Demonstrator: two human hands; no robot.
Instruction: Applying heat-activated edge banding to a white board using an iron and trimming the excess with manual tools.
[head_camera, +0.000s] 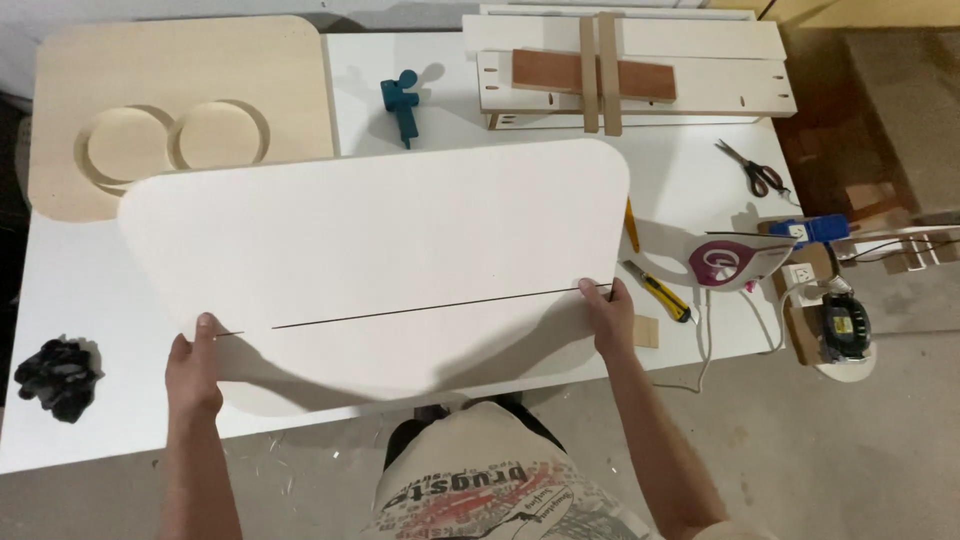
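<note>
A large white panel (380, 240) with rounded corners and a thin dark line drawn across it is held above the white table (90, 300). My left hand (193, 368) grips its near left edge, thumb on top. My right hand (610, 315) grips its near right edge, by the end of the line. The near part of the panel hangs past the table's front edge.
A pale wooden board (170, 70) with two round cut-outs lies at the back left. Also on the table: a teal tool (402, 103), stacked boards (630, 75), scissors (752, 170), a yellow knife (660, 292), a pink-and-white iron (735, 262), a black cloth (58, 377).
</note>
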